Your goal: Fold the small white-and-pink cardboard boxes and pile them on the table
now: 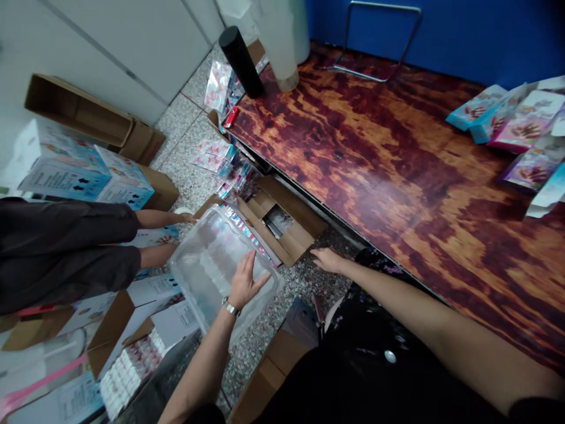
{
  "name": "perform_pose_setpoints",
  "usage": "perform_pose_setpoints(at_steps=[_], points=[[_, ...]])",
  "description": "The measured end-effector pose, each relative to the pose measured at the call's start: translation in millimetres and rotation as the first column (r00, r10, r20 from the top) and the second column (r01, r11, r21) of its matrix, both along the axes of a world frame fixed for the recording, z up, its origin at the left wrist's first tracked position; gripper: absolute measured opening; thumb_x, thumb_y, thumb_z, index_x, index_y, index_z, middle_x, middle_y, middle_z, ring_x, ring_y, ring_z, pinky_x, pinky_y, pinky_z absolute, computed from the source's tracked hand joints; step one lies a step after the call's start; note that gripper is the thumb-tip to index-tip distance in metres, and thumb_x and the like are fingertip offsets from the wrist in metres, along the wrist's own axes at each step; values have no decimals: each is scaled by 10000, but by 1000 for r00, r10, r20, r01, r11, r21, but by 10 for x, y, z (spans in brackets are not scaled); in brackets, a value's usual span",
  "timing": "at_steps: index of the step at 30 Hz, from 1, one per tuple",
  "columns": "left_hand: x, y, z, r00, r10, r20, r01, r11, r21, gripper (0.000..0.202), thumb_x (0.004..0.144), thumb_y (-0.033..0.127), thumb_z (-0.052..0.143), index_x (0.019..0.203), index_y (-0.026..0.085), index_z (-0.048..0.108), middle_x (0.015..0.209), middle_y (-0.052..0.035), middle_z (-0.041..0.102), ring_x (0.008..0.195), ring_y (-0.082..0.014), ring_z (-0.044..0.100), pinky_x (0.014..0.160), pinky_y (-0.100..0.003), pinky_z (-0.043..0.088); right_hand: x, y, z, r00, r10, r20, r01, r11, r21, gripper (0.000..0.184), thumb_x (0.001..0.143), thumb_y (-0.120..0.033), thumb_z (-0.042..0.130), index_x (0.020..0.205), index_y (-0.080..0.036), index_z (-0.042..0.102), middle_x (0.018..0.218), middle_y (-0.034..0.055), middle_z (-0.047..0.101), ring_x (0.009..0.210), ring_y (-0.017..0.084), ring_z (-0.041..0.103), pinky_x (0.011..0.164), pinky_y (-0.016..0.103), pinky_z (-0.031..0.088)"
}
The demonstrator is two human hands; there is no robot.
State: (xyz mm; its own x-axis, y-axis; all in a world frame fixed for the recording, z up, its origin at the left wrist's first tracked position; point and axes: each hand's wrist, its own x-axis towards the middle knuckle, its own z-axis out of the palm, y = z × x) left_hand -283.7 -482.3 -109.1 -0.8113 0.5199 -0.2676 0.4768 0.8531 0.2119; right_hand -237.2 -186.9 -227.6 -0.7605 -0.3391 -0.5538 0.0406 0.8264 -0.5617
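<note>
My left hand (245, 281), with a metal-banded watch at the wrist, hovers over a clear plastic tub or lid (212, 253) with its fingers stretched and the thumb spread. It holds nothing; whether it touches the plastic I cannot tell. My right hand (327, 259) is near the corner of an open cardboard box (304, 221), low beside the table edge. Its fingers are loosely bent with nothing visible in them. Inside the box lie items too dark to make out. A row of shiny coloured packets (247, 227) lies between the box and the clear plastic.
A wood-patterned table (375, 159) holds printed boxes (521, 126), a black cylinder (242, 62) and a wire stand (375, 76). Another person's legs (154, 221) stand at left among cartons (70, 162). An open carton of packed items (132, 365) sits at lower left.
</note>
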Motion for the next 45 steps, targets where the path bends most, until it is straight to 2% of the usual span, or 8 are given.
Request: perform_pose_setpoints(at_steps=[4, 9, 13, 18, 21, 32, 39, 45], points=[[680, -367, -251, 960, 46, 277, 20, 973, -231, 1007, 765, 563, 684, 1499, 78, 194, 1399, -212, 490, 1285, -318, 490, 1050, -405, 426, -39, -48, 113, 998, -3, -55, 4, 1000, 4, 389, 946, -295, 481, 1303, -158, 556, 1189, 162, 640, 1107, 247, 618, 950, 309, 450], [846, -147, -448, 949, 205, 241, -88, 901, -424, 442, 911, 157, 453, 1351, 188, 476, 1154, -119, 678, 1001, -227, 675, 829, -301, 505, 84, -51, 293, 993, -8, -116, 9, 1000, 8, 384, 944, -315, 492, 1301, -192, 562, 1179, 122, 655, 1103, 225, 621, 937, 287, 450], [758, -15, -149, 958, 271, 96, -198, 864, -463, 417, 884, 75, 397, 1265, 176, 535, 951, -107, 717, 886, -227, 697, 769, -295, 493, 204, 34, 460, 983, -30, -183, 30, 1000, -5, 379, 945, -313, 480, 1298, -208, 568, 1181, 104, 660, 1091, 218, 626, 922, 283, 458], [905, 342, 350, 965, 256, -58, -257, 876, -408, 403, 919, 107, 351, 1285, 183, 502, 1012, -116, 698, 915, -215, 685, 798, -286, 484, 281, 175, 635, 958, -89, -274, 77, 996, -54, 399, 956, -296, 449, 1330, -194, 545, 1233, 101, 638, 1117, 213, 613, 947, 280, 449], [1026, 733, 428, 979, 190, -66, -202, 914, -351, 414, 906, 101, 378, 1290, 207, 489, 1080, -110, 680, 963, -206, 668, 825, -277, 485, 388, 270, 691, 945, -117, -307, 98, 992, -76, 408, 958, -294, 446, 1340, -184, 537, 1246, 102, 631, 1131, 211, 605, 963, 283, 442], [712, 2133, -180, 995, -1, 98, 24, 970, -242, 299, 928, 271, 561, 1203, 154, 556, 1113, -105, 639, 1004, -213, 637, 878, -368, 516, 1108, 718, 831, 938, -118, -326, 105, 993, -56, 382, 924, -241, 498, 1267, -107, 599, 1146, 148, 666, 1089, 240, 624, 968, 314, 449], [240, 2428, -390, 986, 25, 165, 16, 970, -244, 347, 929, 365, 579, 1210, 162, 559, 1208, -90, 582, 1041, -208, 604, 881, -417, 531, 1271, 757, 1054, 916, -165, -365, 141, 986, -92, 419, 942, -300, 477, 1316, -136, 567, 1172, 137, 645, 1083, 249, 622, 961, 331, 457], [161, 2582, -564, 979, 54, 197, -4, 969, -248, 346, 925, 366, 587, 1205, 163, 562, 1196, -86, 587, 1038, -208, 607, 873, -408, 533, 1510, 879, 1273, 880, -260, -397, 203, 962, -181, 420, 946, -319, 464, 1321, -159, 567, 1153, 113, 644, 1037, 236, 634, 923, 324, 479]])
